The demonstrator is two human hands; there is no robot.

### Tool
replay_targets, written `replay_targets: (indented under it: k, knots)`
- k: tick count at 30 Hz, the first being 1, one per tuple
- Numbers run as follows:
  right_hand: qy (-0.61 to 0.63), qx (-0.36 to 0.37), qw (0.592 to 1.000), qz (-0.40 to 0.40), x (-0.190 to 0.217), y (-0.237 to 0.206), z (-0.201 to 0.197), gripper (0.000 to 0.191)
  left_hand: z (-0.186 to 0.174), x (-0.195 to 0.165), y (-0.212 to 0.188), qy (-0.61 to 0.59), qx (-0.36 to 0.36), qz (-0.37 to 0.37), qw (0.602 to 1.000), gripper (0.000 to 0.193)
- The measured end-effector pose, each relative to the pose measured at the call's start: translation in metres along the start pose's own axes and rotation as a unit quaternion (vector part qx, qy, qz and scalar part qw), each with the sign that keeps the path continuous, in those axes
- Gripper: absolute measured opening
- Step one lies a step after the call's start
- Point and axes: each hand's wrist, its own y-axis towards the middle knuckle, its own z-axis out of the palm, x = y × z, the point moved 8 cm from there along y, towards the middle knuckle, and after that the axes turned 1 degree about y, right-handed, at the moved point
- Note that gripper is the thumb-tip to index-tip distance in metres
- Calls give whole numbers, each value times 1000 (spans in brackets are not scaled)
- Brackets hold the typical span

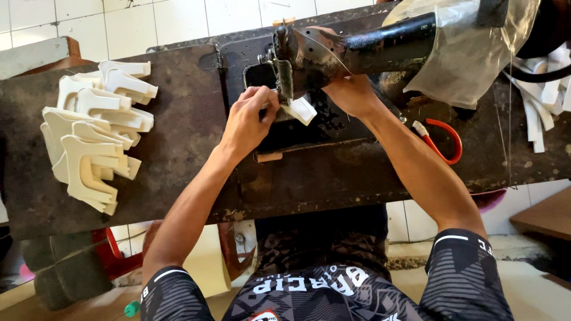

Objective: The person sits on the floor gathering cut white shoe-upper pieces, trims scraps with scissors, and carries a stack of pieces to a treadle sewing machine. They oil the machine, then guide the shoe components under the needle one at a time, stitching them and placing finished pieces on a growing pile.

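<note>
- A small white cut piece (302, 110) is lying on the bed of the black sewing machine (333, 50), just under and in front of the needle head.
- The left hand (248, 122) is reaching in from the near side of the sewing machine, forearm stretching diagonally up, wrist bending slightly; its fingers (266, 98) are curling together and pressing on the near-left edge of the white cut piece.
- The right hand (351, 94) is coming in under the sewing machine's arm, forearm running down to the right; it is resting on the far-right side of the piece. Its fingers are mostly hiding behind the head, so I cannot tell how far they are parting.
- Both hands are sitting close to the needle head, with little room between them.
- Left of the sewing machine, well apart, a stack of white cut pieces (95, 134) is fanning out on the dark table (178, 148).
- Right of the sewing machine, red-handled snips (443, 139) are lying near the right forearm.
- A clear plastic cover (470, 47) is draping over the machine's right end.
- The near edge of the table is running just below both forearms.
</note>
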Motion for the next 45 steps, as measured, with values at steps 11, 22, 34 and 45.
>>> replay_targets:
  k: [11, 22, 34, 45]
  knots:
    - [-150, 41, 978, -142, 55, -6, 37, 40, 0, 5, 1, -24, -1, -24, 999, 19]
    - [-90, 53, 992, -73, 20, -2, 16, 22, 2, 5, 1, -20, 13, -24, 999, 14]
    - [-479, 97, 870, -64, 90, -2, 69, 23, 5, -12, -16, 130, -4, -29, 991, 31]
    - [-574, 140, 785, -184, 101, -57, 102, 24, 2, -14, -13, 153, 15, -18, 988, 47]
